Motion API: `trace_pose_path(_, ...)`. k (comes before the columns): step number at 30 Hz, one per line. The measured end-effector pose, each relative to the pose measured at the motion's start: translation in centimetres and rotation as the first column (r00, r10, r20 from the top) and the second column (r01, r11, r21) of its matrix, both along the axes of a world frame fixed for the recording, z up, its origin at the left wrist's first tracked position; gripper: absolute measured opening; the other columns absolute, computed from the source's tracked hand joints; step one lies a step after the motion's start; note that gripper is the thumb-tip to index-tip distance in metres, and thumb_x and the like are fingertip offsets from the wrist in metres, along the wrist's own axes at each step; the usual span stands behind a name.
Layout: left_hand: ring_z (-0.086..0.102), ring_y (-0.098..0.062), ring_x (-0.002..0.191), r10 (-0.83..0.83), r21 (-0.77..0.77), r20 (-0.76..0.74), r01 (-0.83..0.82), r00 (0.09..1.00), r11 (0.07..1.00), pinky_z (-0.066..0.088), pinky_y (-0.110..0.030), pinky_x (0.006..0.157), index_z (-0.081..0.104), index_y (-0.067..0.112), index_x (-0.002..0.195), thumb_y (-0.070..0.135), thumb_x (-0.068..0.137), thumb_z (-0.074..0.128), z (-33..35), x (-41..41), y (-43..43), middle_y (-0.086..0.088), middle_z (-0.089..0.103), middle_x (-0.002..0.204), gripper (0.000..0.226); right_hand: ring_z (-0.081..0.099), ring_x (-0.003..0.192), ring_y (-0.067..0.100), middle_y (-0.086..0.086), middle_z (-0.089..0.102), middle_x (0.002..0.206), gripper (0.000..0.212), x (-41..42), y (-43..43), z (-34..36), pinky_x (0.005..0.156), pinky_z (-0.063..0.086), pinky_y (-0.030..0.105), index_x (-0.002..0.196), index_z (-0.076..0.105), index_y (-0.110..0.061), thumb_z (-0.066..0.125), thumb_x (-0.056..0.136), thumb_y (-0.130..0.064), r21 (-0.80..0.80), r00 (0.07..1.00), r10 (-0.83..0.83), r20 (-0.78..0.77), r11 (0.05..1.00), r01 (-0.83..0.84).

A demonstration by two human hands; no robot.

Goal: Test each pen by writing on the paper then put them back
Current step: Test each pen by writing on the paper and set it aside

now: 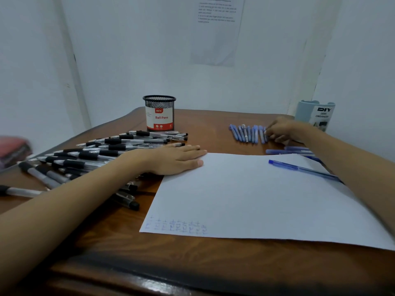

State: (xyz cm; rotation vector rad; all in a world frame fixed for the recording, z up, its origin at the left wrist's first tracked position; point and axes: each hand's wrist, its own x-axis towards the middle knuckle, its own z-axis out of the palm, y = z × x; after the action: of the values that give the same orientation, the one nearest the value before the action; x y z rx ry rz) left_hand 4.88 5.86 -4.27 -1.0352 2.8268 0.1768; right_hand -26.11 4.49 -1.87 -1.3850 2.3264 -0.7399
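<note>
Left hand (177, 159) touches paper (256, 199); right hand (282, 130) at blue pens (248, 133)

Glossy wood table (192, 263), matt white paper (245, 199), black wire-mesh metal cup (159, 103), translucent plastic pens (249, 133)

Just two bare arms to go on here. The left hand (177, 159) is slim, with long, narrow fingers (192, 148) and a short, neatly trimmed thumbnail (200, 163) just below them. Back from the fingers, the left forearm (85, 189) is bare and smooth right out to the frame edge. The right hand (282, 130) is a bit blurry, so you only get rounded knuckles (277, 127); its nails are too small to make out. Behind it, the right forearm (352, 154) is bare to the frame edge as well.
</note>
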Motion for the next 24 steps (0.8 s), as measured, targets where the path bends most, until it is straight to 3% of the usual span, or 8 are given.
trace_pose_path(3, -0.003, -0.005, 0.143, -0.002, 0.001, 0.002, 0.002, 1.000, 1.000, -0.008, -0.021, 0.110, 0.002, 0.034, 0.148, 0.044, 0.099, 0.016, 0.0, 0.0, 0.1, 0.011, -0.002, 0.156, 0.052, 0.053, 0.078, 0.019, 0.015, 0.054, 0.104, 0.031, 0.0, -0.4, 0.0, 0.057, 0.045, 0.023, 0.125, 0.051, 0.003, 0.045, 0.096, -0.002, 0.026, 0.999, 0.033, -0.006, 0.999, -0.033)
trace_pose_path(7, -0.002, -0.006, 0.143, -0.001, 0.001, 0.004, 0.001, 1.000, 1.000, -0.007, -0.022, 0.110, 0.001, 0.034, 0.148, 0.044, 0.099, 0.016, 0.0, 0.1, 0.0, 0.012, -0.002, 0.156, 0.052, 0.051, 0.114, 0.027, 0.013, 0.052, 0.122, 0.037, -0.3, 1.1, 1.4, 0.062, 0.048, 0.027, 0.130, 0.051, -0.006, 0.041, 0.095, 0.003, 0.151, 0.976, 0.157, -0.151, 0.979, -0.134)
trace_pose_path(12, -0.001, -0.006, 0.143, -0.004, 0.001, -0.006, 0.004, 1.000, 1.000, -0.007, -0.024, 0.112, 0.003, 0.033, 0.147, 0.044, 0.098, 0.017, 0.0, 0.2, -0.2, 0.011, -0.001, 0.156, 0.052, 0.050, 0.100, 0.020, 0.006, 0.059, 0.108, 0.026, -2.3, 5.2, 3.3, 0.073, 0.049, 0.029, 0.096, 0.064, -0.017, 0.049, 0.090, 0.003, 0.398, 0.893, 0.335, -0.302, 0.895, -0.201)
trace_pose_path(14, -0.001, -0.006, 0.143, 0.000, 0.006, -0.009, 0.000, 1.000, 1.000, -0.006, -0.025, 0.112, 0.003, 0.033, 0.147, 0.044, 0.098, 0.017, 0.0, 0.1, -0.1, 0.011, 0.000, 0.157, 0.052, 0.052, 0.093, 0.017, 0.004, 0.060, 0.105, 0.026, -3.6, 6.5, 3.1, 0.076, 0.047, 0.024, 0.107, 0.065, -0.014, 0.054, 0.090, 0.001, 0.381, 0.867, 0.367, -0.337, 0.895, -0.231)
trace_pose_path(17, 0.001, -0.007, 0.143, 0.004, 0.008, -0.017, -0.004, 1.000, 1.000, -0.005, -0.024, 0.112, 0.003, 0.033, 0.147, 0.043, 0.099, 0.018, 0.0, 0.1, 0.1, 0.010, 0.000, 0.157, 0.052, 0.055, 0.078, 0.011, 0.001, 0.063, 0.092, 0.024, -5.3, 7.5, 1.9, 0.063, 0.039, 0.010, 0.112, 0.067, -0.008, 0.063, 0.088, -0.011, 0.297, 0.824, 0.388, -0.414, 0.913, -0.280)
trace_pose_path(21, 0.001, -0.008, 0.143, 0.013, 0.003, -0.022, -0.013, 1.000, 1.000, -0.005, -0.023, 0.112, 0.004, 0.033, 0.147, 0.043, 0.099, 0.018, 0.1, 0.0, 0.3, 0.010, 0.001, 0.156, 0.052, 0.056, 0.081, 0.018, 0.003, 0.064, 0.085, 0.006, -6.3, 8.0, 0.8, 0.061, 0.039, 0.008, 0.087, 0.066, -0.017, 0.067, 0.084, -0.013, 0.146, 0.851, 0.358, -0.384, 0.934, -0.327)
trace_pose_path(24, 0.001, -0.008, 0.143, 0.019, 0.011, -0.032, -0.019, 0.999, 1.000, -0.005, -0.025, 0.112, 0.006, 0.034, 0.147, 0.044, 0.098, 0.019, -0.1, 0.0, 0.2, 0.011, 0.002, 0.156, 0.051, 0.058, 0.081, 0.023, 0.007, 0.066, 0.081, 0.013, -6.1, 8.2, 0.6, 0.061, 0.036, 0.008, 0.081, 0.059, -0.018, 0.069, 0.082, -0.011, 0.036, 0.827, 0.341, -0.447, 0.930, -0.365)
